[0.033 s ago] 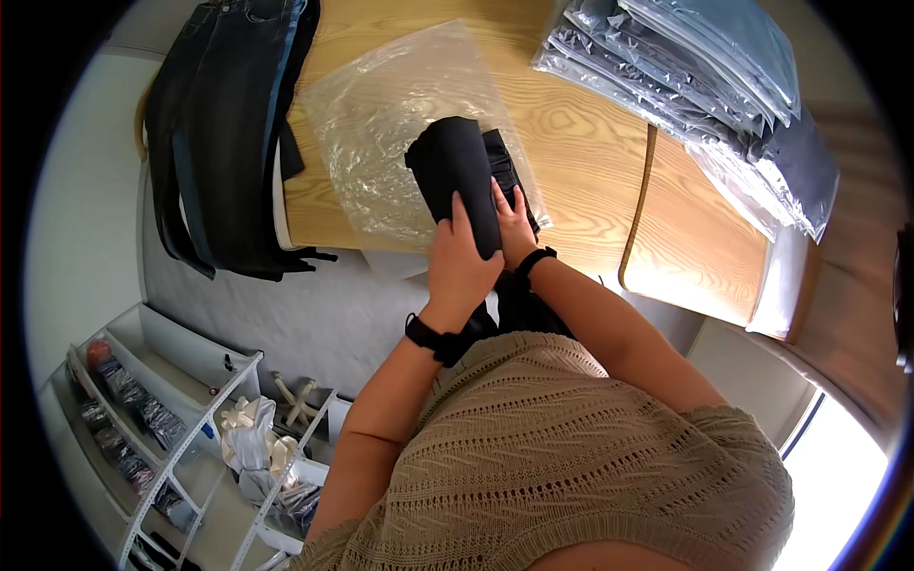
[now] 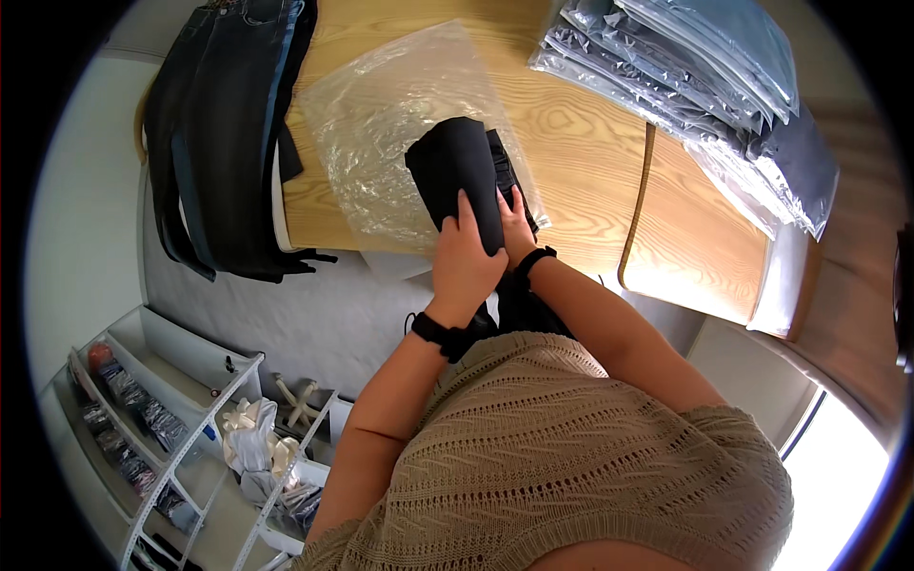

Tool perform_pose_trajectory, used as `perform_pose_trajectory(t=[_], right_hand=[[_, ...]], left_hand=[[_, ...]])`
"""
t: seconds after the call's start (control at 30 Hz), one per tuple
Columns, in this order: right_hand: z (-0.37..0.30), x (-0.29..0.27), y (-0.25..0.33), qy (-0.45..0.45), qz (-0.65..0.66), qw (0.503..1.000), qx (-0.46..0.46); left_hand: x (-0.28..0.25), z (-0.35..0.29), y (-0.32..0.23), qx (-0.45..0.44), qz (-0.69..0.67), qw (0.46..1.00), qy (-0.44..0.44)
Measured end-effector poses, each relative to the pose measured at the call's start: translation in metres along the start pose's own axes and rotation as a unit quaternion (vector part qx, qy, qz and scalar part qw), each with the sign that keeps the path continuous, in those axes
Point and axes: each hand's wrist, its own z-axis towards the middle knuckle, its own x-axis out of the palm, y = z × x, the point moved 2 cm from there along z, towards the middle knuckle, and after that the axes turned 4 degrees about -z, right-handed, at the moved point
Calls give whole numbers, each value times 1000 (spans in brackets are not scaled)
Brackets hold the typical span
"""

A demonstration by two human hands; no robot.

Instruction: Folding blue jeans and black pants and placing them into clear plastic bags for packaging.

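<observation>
A folded black garment (image 2: 447, 162), its top layer smooth and rounded, lies over a clear plastic bag (image 2: 367, 143) at the table's near edge. My left hand (image 2: 466, 262) grips the lower end of the smooth fold, with a finger stretched up along the cloth. Close beside it, my right hand (image 2: 515, 233) holds the right side, fingers reaching onto the gathered lower layer. Both thumbs are near each other at the bottom of the fold. The garment's underside is hidden.
Dark jeans (image 2: 224, 133) hang over the table's left end. Stacked clothes in clear bags (image 2: 685, 67) sit at the back right of the wooden table (image 2: 581, 143). At the lower left stands a white divided shelf (image 2: 181, 457) holding packets and cream-coloured cloth.
My left hand has shifted slightly right along with the smooth fold of the black garment. The right hand stays about where it was.
</observation>
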Motion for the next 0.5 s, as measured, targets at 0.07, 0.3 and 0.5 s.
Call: perform_pose_trajectory(t=[0.07,0.3,0.5], right_hand=[[3,14,-5,-63,-14,998,4],[-17,12,-39,-225,455,819,267],[-16,12,-57,-55,596,762,247]], left_hand=[[11,6,-5,-28,36,999,22],[11,-3,8,-23,-11,999,-23],[12,-7,8,-24,-22,998,-56]])
